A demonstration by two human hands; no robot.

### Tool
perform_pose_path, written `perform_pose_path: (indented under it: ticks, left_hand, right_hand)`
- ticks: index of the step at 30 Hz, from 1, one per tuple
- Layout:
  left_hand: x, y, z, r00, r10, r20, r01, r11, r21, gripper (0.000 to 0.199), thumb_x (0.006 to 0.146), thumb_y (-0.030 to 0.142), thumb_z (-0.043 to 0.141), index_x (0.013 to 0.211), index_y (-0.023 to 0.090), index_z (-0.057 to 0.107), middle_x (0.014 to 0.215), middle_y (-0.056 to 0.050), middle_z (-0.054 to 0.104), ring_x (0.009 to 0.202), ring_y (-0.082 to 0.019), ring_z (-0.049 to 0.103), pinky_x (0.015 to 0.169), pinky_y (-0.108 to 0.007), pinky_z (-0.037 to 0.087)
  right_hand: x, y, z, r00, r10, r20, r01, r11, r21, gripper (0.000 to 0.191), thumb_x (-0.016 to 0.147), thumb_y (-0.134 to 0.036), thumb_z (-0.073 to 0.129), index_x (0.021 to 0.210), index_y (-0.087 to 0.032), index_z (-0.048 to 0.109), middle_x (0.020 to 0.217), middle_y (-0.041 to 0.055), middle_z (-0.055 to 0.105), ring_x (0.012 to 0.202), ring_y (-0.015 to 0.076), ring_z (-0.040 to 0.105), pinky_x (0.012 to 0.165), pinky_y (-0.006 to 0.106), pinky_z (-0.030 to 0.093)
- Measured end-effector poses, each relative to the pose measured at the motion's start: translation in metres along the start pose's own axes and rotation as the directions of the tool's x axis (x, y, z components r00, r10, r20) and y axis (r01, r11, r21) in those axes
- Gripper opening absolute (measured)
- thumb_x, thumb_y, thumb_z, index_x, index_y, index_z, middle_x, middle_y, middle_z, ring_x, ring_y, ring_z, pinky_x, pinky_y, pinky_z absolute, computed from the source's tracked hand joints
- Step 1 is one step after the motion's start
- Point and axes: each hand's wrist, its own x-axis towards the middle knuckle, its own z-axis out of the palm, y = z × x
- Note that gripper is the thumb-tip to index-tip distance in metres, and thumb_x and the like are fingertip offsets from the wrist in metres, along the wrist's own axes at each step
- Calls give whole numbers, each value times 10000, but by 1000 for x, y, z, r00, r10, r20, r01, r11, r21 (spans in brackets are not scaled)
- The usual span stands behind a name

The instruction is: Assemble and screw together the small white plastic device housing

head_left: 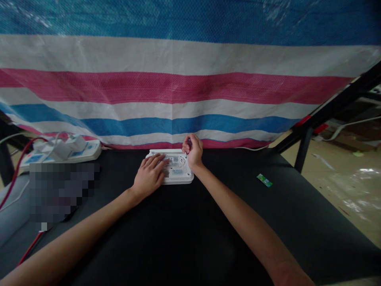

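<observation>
A white router [177, 172] lies on the black tabletop, its underside with vent holes and printed labels facing up. A white bar like a folded antenna runs along its far edge. My left hand [152, 171] rests flat on the router's left part, fingers spread and pressing on it. Above the right far corner, my right hand [195, 153] is closed round the dark handle of a screwdriver [189, 143]. Its thin shaft points down at the router's corner; I cannot tell whether the tip sits in a screw.
A white power strip [93, 150] with plugged-in adapters stands at the left, beside a blurred-out dark object [62, 190] with a red cable [29, 248]. A small green packet [264, 180] lies to the right. A striped tarp [172, 87] hangs behind the table.
</observation>
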Motion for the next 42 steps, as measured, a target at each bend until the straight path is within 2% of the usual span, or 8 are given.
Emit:
perform_pose_path:
  ticks: [8, 22, 42]
  left_hand:
    - [0, 1, -1, 1000, -5, 3, 5, 1000, -7, 411, 888, 184, 432, 1270, 160, 582, 1372, -114, 557, 1295, -295, 471, 1049, -491, 380]
    - [0, 1, 0, 1000, 0, 1, 0, 1000, -2, 419, 885, 183, 440, 1279, 160, 582, 1368, -122, 561, 1300, -290, 473, 1059, -492, 375]
    - [0, 1, 0, 1000, -10, 3, 10, 1000, -13, 424, 880, 176, 439, 1279, 162, 582, 1374, -119, 555, 1309, -288, 463, 1067, -485, 368]
  right_hand:
    - [-1, -2, 0, 999, 38, 6, -38, 999, -7, 356, 839, -502, 533, 642, -216, 455, 453, -96, 267, 389, 63, 242, 401, 196, 241]
    - [-2, 0, -1, 1000, 12, 24, -12, 1000, 0, 296, 836, -427, 554, 652, -210, 476, 455, -94, 283, 398, 64, 257, 407, 191, 233]
    - [-2, -1, -1, 999, 23, 35, -23, 1000, 0, 306, 832, -416, 547, 619, -206, 484, 443, -93, 279, 393, 65, 252, 410, 199, 233]
